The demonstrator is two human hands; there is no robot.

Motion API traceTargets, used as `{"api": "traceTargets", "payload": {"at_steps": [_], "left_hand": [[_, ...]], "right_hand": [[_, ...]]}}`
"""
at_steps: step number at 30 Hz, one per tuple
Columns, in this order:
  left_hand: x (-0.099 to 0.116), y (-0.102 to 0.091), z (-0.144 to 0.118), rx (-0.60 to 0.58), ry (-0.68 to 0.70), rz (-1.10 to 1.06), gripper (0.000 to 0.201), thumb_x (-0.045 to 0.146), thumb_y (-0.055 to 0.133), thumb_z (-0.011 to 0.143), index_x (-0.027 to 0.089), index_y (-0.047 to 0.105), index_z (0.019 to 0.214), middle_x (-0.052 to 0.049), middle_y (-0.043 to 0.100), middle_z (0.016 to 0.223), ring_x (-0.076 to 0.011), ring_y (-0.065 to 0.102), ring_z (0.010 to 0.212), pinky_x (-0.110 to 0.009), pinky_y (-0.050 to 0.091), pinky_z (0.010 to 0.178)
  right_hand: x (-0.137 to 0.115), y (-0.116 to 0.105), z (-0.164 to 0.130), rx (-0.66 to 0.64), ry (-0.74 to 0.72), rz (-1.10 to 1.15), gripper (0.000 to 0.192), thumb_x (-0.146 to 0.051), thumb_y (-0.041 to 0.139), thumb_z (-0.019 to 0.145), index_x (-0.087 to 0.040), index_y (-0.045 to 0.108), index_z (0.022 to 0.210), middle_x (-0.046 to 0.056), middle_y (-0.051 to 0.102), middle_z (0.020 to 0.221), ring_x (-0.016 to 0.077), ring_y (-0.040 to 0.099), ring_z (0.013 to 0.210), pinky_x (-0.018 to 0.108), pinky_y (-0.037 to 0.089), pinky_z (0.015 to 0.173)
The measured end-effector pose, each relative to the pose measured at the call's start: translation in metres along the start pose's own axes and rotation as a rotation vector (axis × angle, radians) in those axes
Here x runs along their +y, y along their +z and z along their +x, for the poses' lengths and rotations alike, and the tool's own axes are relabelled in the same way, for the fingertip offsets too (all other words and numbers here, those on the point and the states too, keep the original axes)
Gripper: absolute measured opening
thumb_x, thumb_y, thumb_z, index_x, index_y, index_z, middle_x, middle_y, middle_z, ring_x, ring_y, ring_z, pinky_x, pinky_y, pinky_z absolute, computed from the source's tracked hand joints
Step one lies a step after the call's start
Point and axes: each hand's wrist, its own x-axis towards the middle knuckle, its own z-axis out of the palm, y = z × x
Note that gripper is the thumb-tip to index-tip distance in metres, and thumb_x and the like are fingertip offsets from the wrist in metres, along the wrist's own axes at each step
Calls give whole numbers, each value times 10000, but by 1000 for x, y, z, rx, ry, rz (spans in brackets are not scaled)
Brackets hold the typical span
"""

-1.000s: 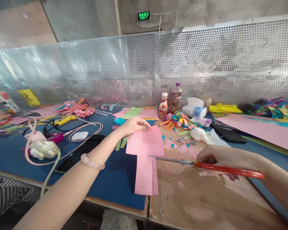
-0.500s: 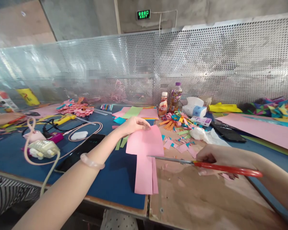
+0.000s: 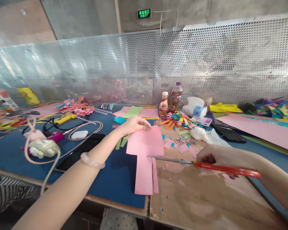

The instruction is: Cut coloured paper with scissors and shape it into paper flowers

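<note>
The pink paper [image 3: 145, 143] hangs over the tabletop [image 3: 194, 199], above the seam between its blue and brown parts; the left hand [image 3: 135, 125] pinches its upper edge, while the right hand [image 3: 222, 158] is curled round the red handles of the scissors [image 3: 169, 159], whose blades meet the sheet where the broad top narrows; the paper looks light, bendy and easily creased or torn, its slim side strip likely floppiest; the broad upper edge seems the best hold; the scissors look stiff and heavier, best gripped by the handles.
</note>
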Motion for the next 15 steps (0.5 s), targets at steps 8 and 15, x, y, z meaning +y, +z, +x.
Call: {"api": "traceTargets", "payload": {"at_steps": [8, 15], "left_hand": [[-2, -3, -1, 23, -17, -23, 88, 176, 673, 676, 173, 706, 758, -36, 704, 849, -143, 631, 810, -297, 484, 803], [-16, -34, -4, 166, -47, -29, 134, 217, 680, 658, 163, 687, 781, -41, 704, 856, -144, 625, 827, -311, 460, 843]], "right_hand": [[-1, 0, 0, 23, -2, -3, 440, -607, 530, 726, -170, 485, 695, -62, 401, 573, 14, 334, 363, 132, 312, 313], [-5, -3, -1, 172, -67, -155, 365, -500, 555, 738, -164, 463, 631, -35, 371, 613, 53, 358, 487, 156, 272, 393]]}}
